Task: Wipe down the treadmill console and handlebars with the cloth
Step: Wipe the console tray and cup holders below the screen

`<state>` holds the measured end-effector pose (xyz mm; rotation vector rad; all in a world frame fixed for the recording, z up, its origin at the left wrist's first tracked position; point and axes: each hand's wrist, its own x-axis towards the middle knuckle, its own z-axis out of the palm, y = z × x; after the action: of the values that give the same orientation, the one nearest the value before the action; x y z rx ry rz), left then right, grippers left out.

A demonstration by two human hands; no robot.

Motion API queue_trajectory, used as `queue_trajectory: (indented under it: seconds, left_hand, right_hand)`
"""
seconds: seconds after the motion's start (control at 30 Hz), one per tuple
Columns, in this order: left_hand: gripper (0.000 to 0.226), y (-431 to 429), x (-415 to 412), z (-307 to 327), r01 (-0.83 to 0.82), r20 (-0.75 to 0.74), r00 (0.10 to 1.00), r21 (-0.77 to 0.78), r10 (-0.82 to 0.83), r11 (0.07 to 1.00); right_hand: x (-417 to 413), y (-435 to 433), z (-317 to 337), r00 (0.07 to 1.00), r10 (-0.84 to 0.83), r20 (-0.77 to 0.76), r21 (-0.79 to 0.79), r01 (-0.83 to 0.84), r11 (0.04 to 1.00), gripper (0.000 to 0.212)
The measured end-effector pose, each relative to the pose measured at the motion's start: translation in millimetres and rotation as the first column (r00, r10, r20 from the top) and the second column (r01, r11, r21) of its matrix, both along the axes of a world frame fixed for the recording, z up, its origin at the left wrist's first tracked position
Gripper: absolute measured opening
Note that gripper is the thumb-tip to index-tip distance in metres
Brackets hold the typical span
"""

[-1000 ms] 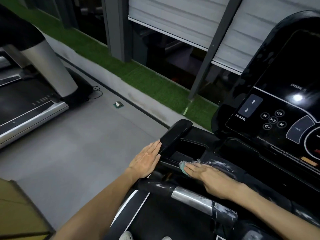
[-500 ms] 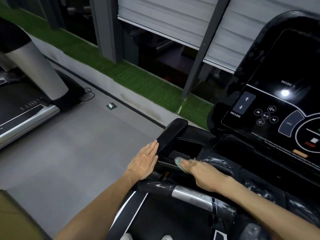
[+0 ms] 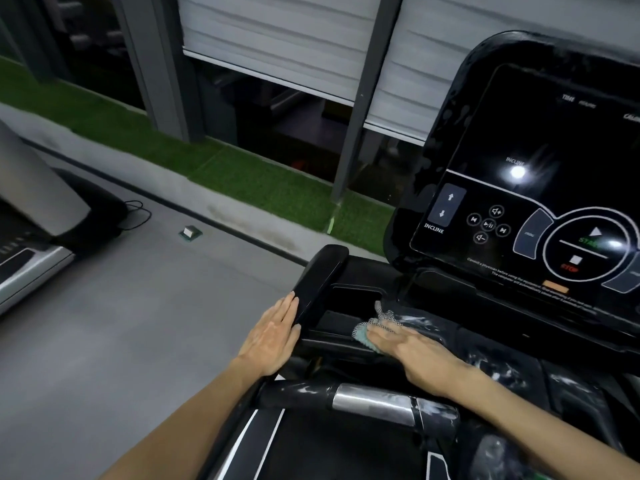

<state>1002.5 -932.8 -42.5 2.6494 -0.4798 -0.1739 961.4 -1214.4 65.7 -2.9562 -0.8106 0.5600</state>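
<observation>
Your teal cloth (image 3: 367, 330) lies on the ledge beside the recessed tray (image 3: 349, 301), under the console (image 3: 519, 209) (glossy, catching a light), pressed flat by your right hand (image 3: 420, 356), fingers straight and together. Your left hand (image 3: 272, 336), fingers also straight and together, rests against the black side handlebar (image 3: 318, 282).

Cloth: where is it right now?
Head view, centre-right: the cloth lies pressed under the right hand, on the ledge just right of the console's tray recess.
</observation>
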Motion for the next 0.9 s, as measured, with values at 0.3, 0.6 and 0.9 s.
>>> queue_trajectory:
  seconds: [0.3, 0.6, 0.9]
  left_hand:
    - [0.084, -57.5, 44.9, 10.0, 0.093, 0.010, 0.995, 0.181, -0.097, 0.979]
    - [0.087, -54.4, 40.0, 9.4, 0.020, 0.040, 0.999, 0.087, -0.024, 0.996]
    - [0.088, -35.7, 39.8, 7.0, 0.107, 0.005, 0.994, 0.040, -0.107, 0.993]
  right_hand:
    - [25.4, -11.1, -17.1, 0.976, -0.177, 0.127, -0.070, 0.187, 0.980, 0.059]
    - [11.1, -7.2, 8.1, 0.998, 0.024, -0.055, -0.041, -0.026, 0.999, 0.078]
    - [22.1, 8.8, -7.0, 0.995, 0.032, -0.091, -0.029, -0.035, 0.999, 0.055]
